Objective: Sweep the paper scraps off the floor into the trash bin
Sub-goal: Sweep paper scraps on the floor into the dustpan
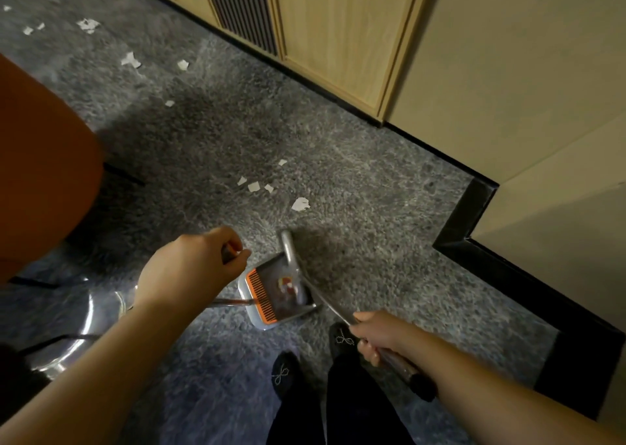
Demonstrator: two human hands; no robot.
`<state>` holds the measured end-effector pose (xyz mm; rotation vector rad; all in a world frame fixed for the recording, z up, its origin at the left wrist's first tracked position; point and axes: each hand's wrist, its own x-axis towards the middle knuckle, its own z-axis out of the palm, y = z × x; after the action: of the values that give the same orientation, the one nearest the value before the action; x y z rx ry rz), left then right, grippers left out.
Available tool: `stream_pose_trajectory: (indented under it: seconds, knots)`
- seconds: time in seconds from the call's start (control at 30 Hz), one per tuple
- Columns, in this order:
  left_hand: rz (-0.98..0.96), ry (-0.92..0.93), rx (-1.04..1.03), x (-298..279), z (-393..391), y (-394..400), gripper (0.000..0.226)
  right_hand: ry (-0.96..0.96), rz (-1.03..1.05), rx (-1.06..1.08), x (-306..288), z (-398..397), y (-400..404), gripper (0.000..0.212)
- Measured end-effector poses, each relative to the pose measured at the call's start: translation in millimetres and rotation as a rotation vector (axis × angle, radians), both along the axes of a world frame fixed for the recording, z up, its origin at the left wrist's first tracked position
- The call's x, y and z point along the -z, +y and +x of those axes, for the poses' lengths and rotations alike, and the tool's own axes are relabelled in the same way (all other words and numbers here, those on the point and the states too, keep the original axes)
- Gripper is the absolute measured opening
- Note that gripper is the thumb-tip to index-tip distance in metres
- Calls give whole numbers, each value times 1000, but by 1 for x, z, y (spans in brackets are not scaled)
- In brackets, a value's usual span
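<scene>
Head view: left hand clenched on dustpan handle, right hand clenched on broom handle, mid-sweep; paper scraps lie just ahead on carpet, bin unseen; next, advance pan and sweep them in.

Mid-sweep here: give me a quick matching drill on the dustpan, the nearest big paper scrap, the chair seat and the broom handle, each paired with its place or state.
Things:
1. dustpan
2. large paper scrap
3. chair seat
4. broom handle

Places or states:
A. orange, at the left edge of the view
B. lying on the carpet beyond the broom head
C. gripped by the right hand
D. grey with an orange comb edge, its handle held by the left hand

Pairs: 1-D, 2-B, 3-A, 4-C
</scene>
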<state>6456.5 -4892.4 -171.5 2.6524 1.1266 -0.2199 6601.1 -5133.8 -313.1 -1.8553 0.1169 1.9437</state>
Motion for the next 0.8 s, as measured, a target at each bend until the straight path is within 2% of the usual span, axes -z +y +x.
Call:
stream_pose_trajectory:
  seconds: [0.1,0.2,0.27,0.37,0.53,0.8]
  knots:
    - [-12,11,6,2,-7,0,18,57,36,11,-10,-15,8,36]
    - [-36,20,-40,1,-24,2,18,-7,61,-68,-22,-28,12,43]
    - [-56,39,-81,-2,-40,1,18,-51,92,-152,-33,-30,12,37]
    - [-89,-17,-232,-8,-73,-4,14,-117,94,-187,-43,-23,12,17]
    - [-30,-128,-430,-20,-134,-14,10,-193,126,-205,-53,-11,28,31]
    - [37,-182,-678,-33,-183,32,11,-221,177,-204,-48,-15,96,26]
